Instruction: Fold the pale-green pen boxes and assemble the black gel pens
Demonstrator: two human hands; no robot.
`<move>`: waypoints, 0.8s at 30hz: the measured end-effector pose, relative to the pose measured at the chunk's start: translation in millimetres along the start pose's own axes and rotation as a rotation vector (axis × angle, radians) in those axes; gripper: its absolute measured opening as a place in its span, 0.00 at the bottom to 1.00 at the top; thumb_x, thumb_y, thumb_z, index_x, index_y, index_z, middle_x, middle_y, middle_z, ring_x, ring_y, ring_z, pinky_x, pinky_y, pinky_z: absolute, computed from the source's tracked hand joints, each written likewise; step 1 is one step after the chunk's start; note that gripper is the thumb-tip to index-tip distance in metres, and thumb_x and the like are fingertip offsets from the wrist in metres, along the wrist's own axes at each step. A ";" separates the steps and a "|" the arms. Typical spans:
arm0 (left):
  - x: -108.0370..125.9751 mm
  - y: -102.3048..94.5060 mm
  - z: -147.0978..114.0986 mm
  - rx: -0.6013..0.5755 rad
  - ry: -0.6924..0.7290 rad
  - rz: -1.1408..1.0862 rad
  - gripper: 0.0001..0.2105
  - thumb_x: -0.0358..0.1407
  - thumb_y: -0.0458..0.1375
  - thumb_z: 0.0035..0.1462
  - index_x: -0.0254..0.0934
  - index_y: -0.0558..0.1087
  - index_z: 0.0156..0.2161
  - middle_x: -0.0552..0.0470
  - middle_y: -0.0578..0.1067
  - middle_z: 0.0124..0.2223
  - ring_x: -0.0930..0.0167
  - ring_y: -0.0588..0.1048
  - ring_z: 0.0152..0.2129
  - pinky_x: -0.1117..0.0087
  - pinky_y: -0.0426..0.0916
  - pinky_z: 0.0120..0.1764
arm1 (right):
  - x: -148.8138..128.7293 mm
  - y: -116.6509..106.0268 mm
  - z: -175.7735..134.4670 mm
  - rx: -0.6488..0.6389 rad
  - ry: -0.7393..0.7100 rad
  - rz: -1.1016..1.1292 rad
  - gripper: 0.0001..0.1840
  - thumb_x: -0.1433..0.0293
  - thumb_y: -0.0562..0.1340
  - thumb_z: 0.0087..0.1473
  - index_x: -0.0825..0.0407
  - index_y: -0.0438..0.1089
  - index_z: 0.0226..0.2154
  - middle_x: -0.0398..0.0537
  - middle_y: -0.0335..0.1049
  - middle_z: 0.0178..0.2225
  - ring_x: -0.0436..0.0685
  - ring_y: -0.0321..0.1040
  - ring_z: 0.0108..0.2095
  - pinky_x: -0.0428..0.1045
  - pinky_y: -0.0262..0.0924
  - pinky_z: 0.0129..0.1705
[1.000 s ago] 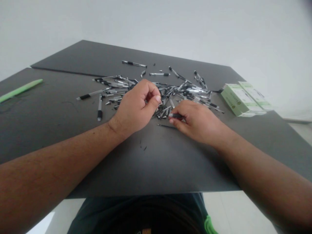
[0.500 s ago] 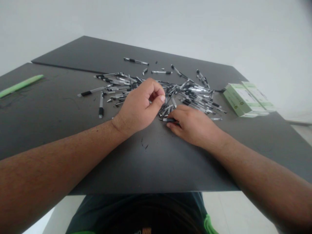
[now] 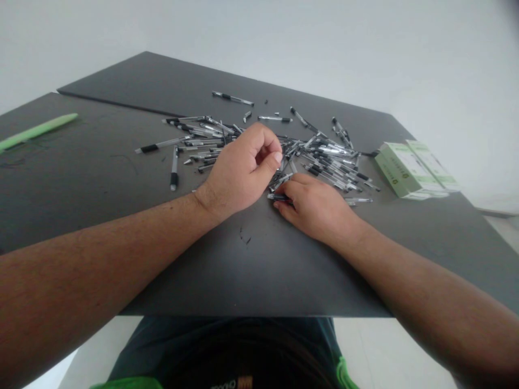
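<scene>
My left hand [image 3: 248, 166] is raised in front of a heap of pens, its thumb and forefinger pinched together. Whatever may be between those fingertips is too small to make out. Lower and to the right, my right hand [image 3: 316, 204] grips a clear pen with a black grip [image 3: 278, 198] close to the table surface. One end of that pen sticks out to the left of the fingers; the rest is hidden by the hand. Behind both hands lie the heaped clear and black pens [image 3: 334, 167], pointing in many directions.
Green-and-white boxes [image 3: 405, 170] stand at the right of the dark table [image 3: 227, 275]. A light green, long slim object [image 3: 38, 131] lies at the far left. Single pens and small pen parts [image 3: 247, 116] are scattered behind the heap. Dark scraps [image 3: 245, 236] lie in front.
The whole view has shifted slightly. The right hand has moved a little left with the pen, and less of the pen's tip end shows. The left hand keeps its pinch.
</scene>
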State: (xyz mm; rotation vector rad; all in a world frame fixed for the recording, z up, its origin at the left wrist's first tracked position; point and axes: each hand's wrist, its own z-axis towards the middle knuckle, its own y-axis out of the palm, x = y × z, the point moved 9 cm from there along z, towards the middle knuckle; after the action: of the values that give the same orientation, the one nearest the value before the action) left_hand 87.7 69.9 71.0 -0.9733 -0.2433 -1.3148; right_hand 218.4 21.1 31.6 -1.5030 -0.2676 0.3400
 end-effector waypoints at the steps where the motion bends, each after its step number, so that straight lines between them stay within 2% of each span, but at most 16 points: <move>1: -0.7 -0.4 0.0 0.007 -0.010 0.001 0.05 0.29 0.59 0.70 0.43 0.72 0.42 0.53 0.80 0.41 0.66 0.79 0.38 0.58 0.77 0.48 | -1.6 0.9 0.9 -0.002 -0.002 -0.006 0.10 0.67 0.66 0.72 0.53 0.83 0.49 0.58 0.81 0.47 0.65 0.79 0.46 0.55 0.69 0.49; 12: -4.5 0.9 -0.2 0.001 -0.019 0.000 0.06 0.28 0.59 0.71 0.43 0.73 0.43 0.54 0.80 0.41 0.67 0.80 0.38 0.60 0.77 0.49 | -4.7 8.2 1.5 -0.054 -0.014 -0.050 0.10 0.68 0.65 0.74 0.53 0.81 0.49 0.59 0.81 0.47 0.65 0.80 0.46 0.54 0.71 0.49; 17: -3.0 1.1 0.9 0.000 0.004 -0.008 0.06 0.28 0.58 0.69 0.43 0.71 0.41 0.53 0.80 0.40 0.66 0.79 0.37 0.59 0.75 0.47 | -6.7 11.1 0.3 -0.069 -0.014 -0.044 0.09 0.69 0.64 0.74 0.54 0.79 0.50 0.60 0.80 0.48 0.66 0.79 0.49 0.55 0.71 0.53; 20: -5.2 2.8 1.2 -0.017 -0.010 -0.029 0.06 0.28 0.59 0.69 0.43 0.72 0.41 0.53 0.80 0.40 0.66 0.78 0.37 0.60 0.75 0.46 | -4.3 -2.6 -6.8 0.063 -0.004 0.031 0.08 0.71 0.64 0.72 0.52 0.77 0.50 0.59 0.78 0.50 0.67 0.77 0.51 0.57 0.71 0.54; 24: -6.1 9.8 -1.7 -0.066 -0.025 -0.092 0.04 0.30 0.59 0.69 0.41 0.75 0.42 0.53 0.81 0.39 0.67 0.79 0.35 0.62 0.75 0.42 | 9.7 -38.8 -24.2 0.416 -0.009 0.184 0.08 0.72 0.59 0.73 0.48 0.73 0.50 0.60 0.77 0.52 0.68 0.74 0.54 0.60 0.69 0.57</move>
State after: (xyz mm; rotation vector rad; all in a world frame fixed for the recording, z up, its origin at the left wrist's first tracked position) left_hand 94.1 72.4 61.5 -1.0446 -0.2681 -1.4029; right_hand 238.6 1.1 68.6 -1.1163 -0.0581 0.5161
